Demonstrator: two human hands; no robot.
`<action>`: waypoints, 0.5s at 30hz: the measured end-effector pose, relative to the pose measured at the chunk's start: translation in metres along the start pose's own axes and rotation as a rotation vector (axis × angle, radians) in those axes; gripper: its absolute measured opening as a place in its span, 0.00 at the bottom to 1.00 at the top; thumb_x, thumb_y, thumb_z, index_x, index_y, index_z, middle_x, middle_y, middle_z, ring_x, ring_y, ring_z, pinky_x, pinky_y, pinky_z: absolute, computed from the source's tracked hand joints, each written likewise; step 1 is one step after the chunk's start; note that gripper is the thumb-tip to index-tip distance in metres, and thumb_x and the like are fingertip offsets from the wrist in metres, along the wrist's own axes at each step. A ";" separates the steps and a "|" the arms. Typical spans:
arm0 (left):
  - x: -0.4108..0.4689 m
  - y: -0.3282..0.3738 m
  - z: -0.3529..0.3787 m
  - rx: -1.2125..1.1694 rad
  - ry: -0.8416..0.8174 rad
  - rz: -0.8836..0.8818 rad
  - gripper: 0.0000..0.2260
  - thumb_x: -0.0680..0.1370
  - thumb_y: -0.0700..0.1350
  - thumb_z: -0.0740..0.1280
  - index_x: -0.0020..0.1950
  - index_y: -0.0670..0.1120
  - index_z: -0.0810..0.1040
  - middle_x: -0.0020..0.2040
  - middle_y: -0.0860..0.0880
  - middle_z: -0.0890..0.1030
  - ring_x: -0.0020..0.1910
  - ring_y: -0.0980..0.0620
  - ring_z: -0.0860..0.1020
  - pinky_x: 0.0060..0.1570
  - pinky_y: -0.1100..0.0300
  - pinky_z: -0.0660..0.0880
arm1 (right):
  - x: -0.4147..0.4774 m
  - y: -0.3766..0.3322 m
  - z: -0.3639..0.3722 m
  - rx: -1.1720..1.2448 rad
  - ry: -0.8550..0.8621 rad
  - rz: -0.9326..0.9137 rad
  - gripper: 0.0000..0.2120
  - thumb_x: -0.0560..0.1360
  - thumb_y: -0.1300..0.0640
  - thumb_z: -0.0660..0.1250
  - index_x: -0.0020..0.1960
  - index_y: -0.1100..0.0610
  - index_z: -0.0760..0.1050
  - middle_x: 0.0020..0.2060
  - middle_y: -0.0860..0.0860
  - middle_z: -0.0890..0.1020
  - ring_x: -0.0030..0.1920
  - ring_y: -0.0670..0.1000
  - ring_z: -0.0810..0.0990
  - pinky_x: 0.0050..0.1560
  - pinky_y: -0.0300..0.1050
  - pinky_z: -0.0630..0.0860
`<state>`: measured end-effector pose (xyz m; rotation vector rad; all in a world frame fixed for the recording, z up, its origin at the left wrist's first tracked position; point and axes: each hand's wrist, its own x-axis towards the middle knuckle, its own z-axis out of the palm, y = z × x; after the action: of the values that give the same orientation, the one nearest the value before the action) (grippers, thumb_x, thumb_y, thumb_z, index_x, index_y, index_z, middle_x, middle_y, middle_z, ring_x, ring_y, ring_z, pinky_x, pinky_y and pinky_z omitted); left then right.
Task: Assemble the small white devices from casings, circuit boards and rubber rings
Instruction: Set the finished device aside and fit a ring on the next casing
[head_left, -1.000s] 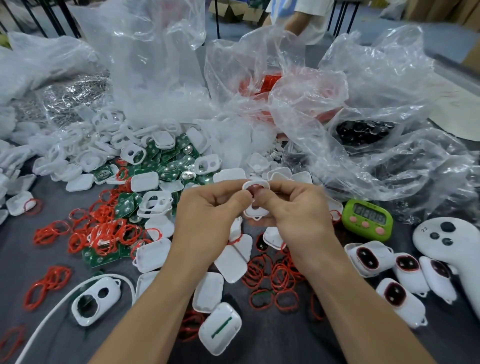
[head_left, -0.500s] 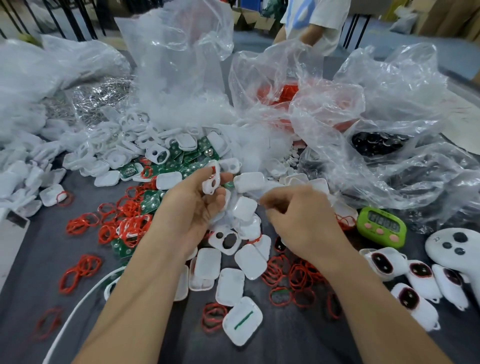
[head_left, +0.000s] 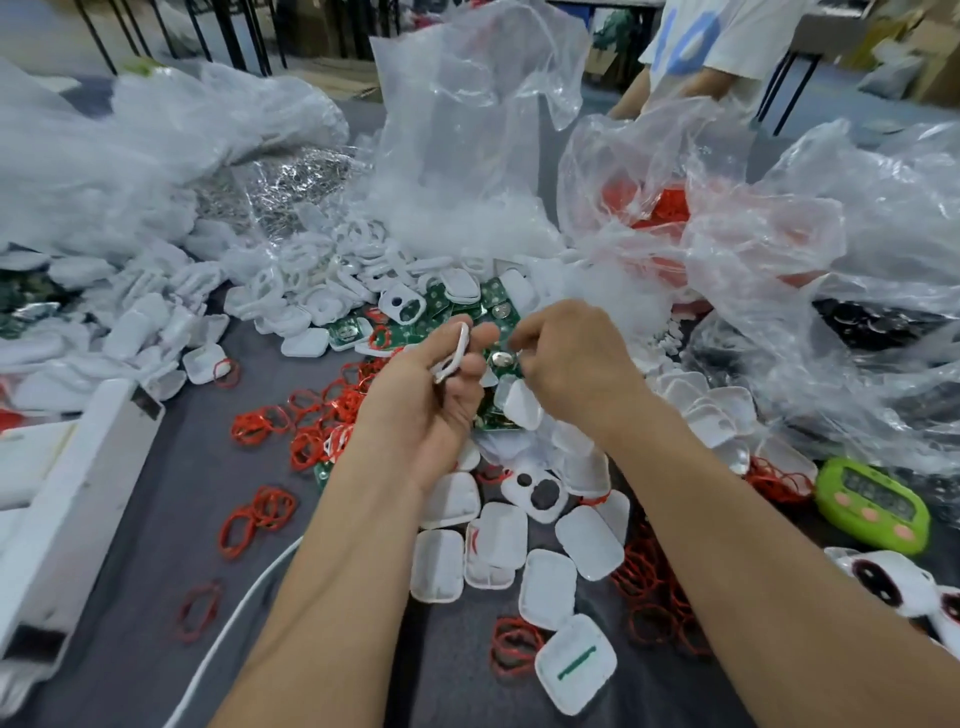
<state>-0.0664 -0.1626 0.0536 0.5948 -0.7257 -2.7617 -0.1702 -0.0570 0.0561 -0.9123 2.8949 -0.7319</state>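
Observation:
My left hand grips a white casing held edge-on above the pile. Just to its right, my right hand has its fingers curled down into the heap of green circuit boards. Its thumb and forefinger pinch the edge of a circuit board with a round silver cell. Loose white casing shells lie between my forearms. Red rubber rings are scattered left of my left arm, and more red rings lie under my right arm.
A green timer and finished white devices sit at the right. A white box lies at the left edge, a white cable runs by my left arm. Crumpled plastic bags fill the back; another person stands behind.
My hands have parted. The left hand kept the casing and turned it edge-on. The right hand moved away from it and reached into the circuit boards. The view tilted up.

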 end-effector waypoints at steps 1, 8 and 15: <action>0.000 0.001 -0.001 0.005 0.007 0.017 0.06 0.85 0.38 0.58 0.51 0.40 0.73 0.34 0.44 0.81 0.21 0.58 0.72 0.18 0.72 0.66 | 0.007 -0.003 0.002 -0.058 -0.042 -0.027 0.13 0.75 0.62 0.69 0.52 0.47 0.87 0.50 0.52 0.86 0.51 0.54 0.82 0.51 0.43 0.76; 0.004 -0.006 0.000 0.205 0.062 0.109 0.06 0.83 0.36 0.61 0.50 0.41 0.76 0.35 0.46 0.79 0.23 0.57 0.69 0.19 0.70 0.62 | 0.020 0.008 -0.007 0.002 -0.074 -0.039 0.13 0.74 0.64 0.68 0.48 0.48 0.86 0.42 0.47 0.83 0.45 0.49 0.82 0.49 0.40 0.76; 0.001 -0.041 0.011 0.446 -0.016 0.036 0.10 0.82 0.38 0.65 0.41 0.43 0.80 0.35 0.46 0.82 0.23 0.54 0.70 0.20 0.67 0.65 | -0.017 0.064 -0.059 0.480 -0.188 0.062 0.30 0.74 0.74 0.61 0.51 0.39 0.85 0.51 0.42 0.87 0.47 0.40 0.82 0.50 0.39 0.77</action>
<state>-0.0766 -0.1238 0.0408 0.6297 -1.3575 -2.5801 -0.1994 0.0233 0.0787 -0.7764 2.4080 -1.1899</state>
